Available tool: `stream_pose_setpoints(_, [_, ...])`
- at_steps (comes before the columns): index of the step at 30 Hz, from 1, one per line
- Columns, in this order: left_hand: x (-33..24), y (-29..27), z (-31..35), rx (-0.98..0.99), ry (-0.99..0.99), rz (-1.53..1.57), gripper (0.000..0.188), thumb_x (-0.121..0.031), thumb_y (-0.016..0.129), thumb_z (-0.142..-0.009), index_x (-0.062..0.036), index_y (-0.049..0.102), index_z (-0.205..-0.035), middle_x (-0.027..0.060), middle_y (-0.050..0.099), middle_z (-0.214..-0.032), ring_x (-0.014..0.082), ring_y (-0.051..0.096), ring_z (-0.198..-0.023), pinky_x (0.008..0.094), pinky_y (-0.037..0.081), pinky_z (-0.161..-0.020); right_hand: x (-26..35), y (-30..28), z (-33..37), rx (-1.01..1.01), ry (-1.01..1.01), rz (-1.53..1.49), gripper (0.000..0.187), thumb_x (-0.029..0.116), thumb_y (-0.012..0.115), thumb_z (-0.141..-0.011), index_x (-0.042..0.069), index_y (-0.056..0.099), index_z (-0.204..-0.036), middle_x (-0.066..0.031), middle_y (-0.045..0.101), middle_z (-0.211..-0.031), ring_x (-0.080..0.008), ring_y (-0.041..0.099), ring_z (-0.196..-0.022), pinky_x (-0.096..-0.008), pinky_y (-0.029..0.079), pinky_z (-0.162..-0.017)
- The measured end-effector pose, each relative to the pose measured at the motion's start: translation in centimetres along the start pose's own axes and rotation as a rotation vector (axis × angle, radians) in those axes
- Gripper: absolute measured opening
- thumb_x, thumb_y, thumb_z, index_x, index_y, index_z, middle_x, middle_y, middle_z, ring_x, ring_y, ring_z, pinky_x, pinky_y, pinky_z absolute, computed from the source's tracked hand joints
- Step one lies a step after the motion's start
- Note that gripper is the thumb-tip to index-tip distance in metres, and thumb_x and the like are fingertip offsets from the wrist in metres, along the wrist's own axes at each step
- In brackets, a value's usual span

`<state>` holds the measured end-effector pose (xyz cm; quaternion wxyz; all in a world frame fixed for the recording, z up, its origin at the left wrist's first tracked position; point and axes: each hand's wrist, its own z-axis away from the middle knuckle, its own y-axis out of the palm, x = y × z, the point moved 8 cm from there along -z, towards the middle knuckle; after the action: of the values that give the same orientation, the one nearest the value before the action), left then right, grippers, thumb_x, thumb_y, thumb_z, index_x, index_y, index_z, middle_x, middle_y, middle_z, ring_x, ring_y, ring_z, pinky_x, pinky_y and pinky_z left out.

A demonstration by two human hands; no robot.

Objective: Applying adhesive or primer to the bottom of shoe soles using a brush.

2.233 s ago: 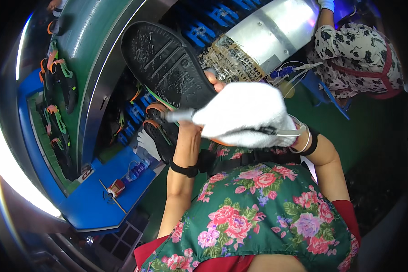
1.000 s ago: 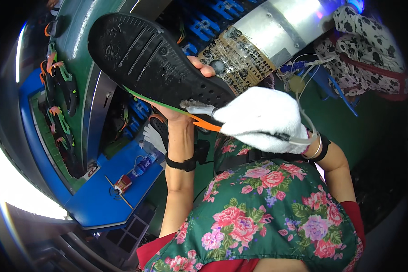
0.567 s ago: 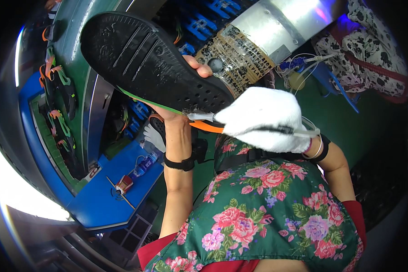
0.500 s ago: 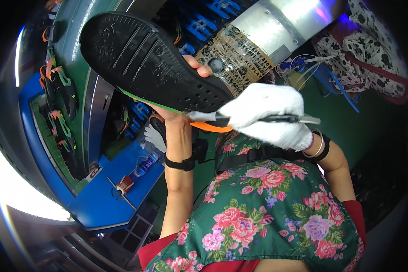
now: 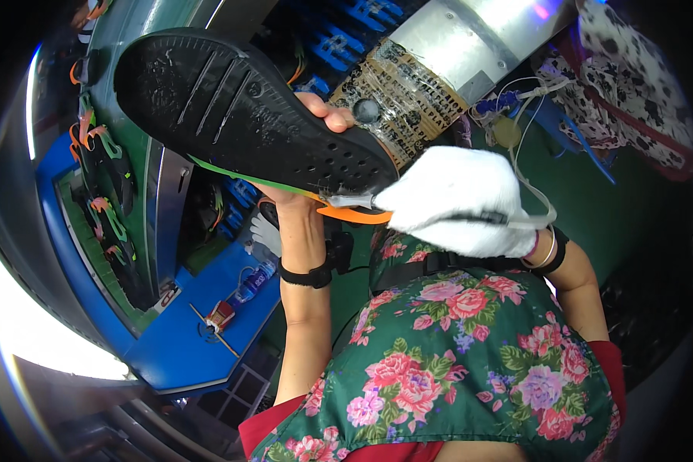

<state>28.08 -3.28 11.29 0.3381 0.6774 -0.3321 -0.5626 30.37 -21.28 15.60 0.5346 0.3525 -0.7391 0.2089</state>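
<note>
Head view shows shoe (image 5: pixel 246 115), blue tabletop (image 5: pixel 169 346), green floor (image 5: pixel 574 200).

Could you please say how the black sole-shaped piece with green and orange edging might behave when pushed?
The black sole-shaped piece seems fairly stiff: its broad end extends unsagging beyond the left hand. Its glossy streaks may be slippery or tacky.
</note>
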Motion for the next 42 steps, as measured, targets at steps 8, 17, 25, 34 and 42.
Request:
stream_pose_setpoints(8, [-0.1,0.0,-0.5,0.040,0.008,0.009,0.083,-0.070,0.052,-0.093,0.0078,0.057,-0.122,0.0170,0.063,-0.114,0.0293,0.060,-0.101,0.0430,0.049,-0.093,-0.2,-0.3,0.3,0.034,0.011,0.041,0.015,0.005,0.081,-0.077,0.008,0.079,-0.091,-0.0089,0.077,-0.100,-0.0227,0.073,-0.085,-0.0331,0.058,-0.074])
stream_pose_setpoints(17, [-0.6,0.5,-1.0,0.057,0.011,-0.099,0.055,-0.048,0.053,-0.100,-0.0008,0.062,-0.126,0.0177,0.063,-0.114,0.0291,0.064,-0.100,0.0464,0.048,-0.098,0.9,-0.4,0.2,0.065,-0.092,0.137,0.021,0.004,0.081,-0.074,0.008,0.078,-0.094,-0.0102,0.077,-0.098,-0.0260,0.073,-0.084,-0.0344,0.059,-0.072])
stream_pose_setpoints(25, [0.7,-1.1,-1.0,0.026,-0.035,0.054,0.106,-0.090,0.048,-0.079,0.0056,0.055,-0.125,0.0188,0.059,-0.118,0.0317,0.059,-0.106,0.0456,0.052,-0.091,2.2,0.9,1.1,0.014,-0.209,0.191,0.025,0.009,0.079,-0.078,0.015,0.079,-0.101,-0.0040,0.077,-0.104,-0.0228,0.073,-0.086,-0.0312,0.059,-0.072])
stream_pose_setpoints(34, [0.8,-0.4,-0.6,-0.027,-0.025,-0.002,0.085,-0.072,0.055,-0.091,0.0061,0.055,-0.124,0.0176,0.062,-0.113,0.0321,0.063,-0.105,0.0470,0.051,-0.101,2.3,0.2,0.8,0.035,-0.093,0.200,0.025,0.005,0.081,-0.069,0.012,0.079,-0.093,-0.0088,0.077,-0.103,-0.0259,0.073,-0.091,-0.0346,0.058,-0.076])
stream_pose_setpoints(42, [0.9,-1.2,0.0,0.020,-0.032,0.103,0.118,-0.095,0.046,-0.073,0.0083,0.053,-0.129,0.0208,0.058,-0.119,0.0346,0.058,-0.107,0.0502,0.055,-0.091,1.6,0.0,0.7,-0.010,-0.097,0.152,0.021,0.002,0.081,-0.072,0.009,0.077,-0.091,-0.0105,0.076,-0.102,-0.0268,0.073,-0.088,-0.0350,0.058,-0.075])
